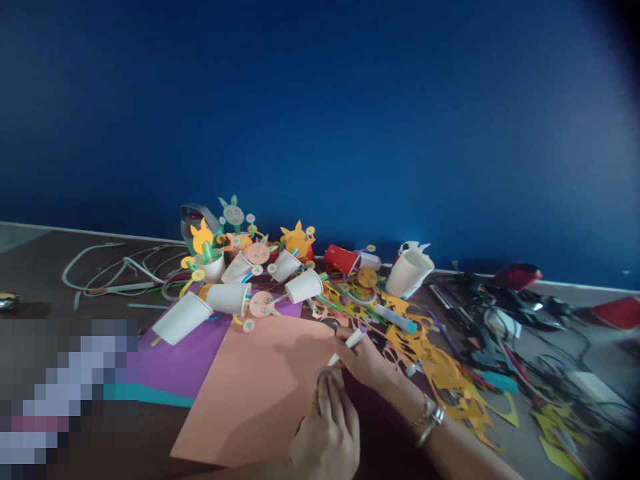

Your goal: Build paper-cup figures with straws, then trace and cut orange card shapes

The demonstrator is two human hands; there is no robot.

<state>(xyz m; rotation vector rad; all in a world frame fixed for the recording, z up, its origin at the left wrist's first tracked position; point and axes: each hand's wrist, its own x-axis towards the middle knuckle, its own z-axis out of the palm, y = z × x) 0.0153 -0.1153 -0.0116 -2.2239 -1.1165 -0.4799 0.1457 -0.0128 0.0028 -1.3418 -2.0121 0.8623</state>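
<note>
Right hand (361, 360) is grasping a white marker (356, 337) with a purple end, the fingers closing around its barrel and the lower end slanting toward the left hand's fingertips; the slant is suggesting a drawing grip. Left hand (330, 423) is laying its fingers close together on the salmon sheet (250, 373), near its right edge, presumably steadying the work against the marker's push. Something pale and rounded is showing at those fingertips; cannot tell whether they are pinching it or only pressing. The sheet is lying flat on the table (40, 283) in front of the person, overlapping a purple sheet (170, 360) on its left, and its broad left part is lying bare of the hands, which are both working at the right margin, perhaps to spare paper. Beyond it, white cups (183, 319) are lying tipped among cut-out paper faces (260, 305), apparently pushed back toward the blue wall (320, 133) to leave room. Orange scraps (440, 360) full of cut holes are heaping up on the right, seemingly swept aside, and a capped tube (396, 319) is resting on them, within easy reach of the marker hand.
</note>
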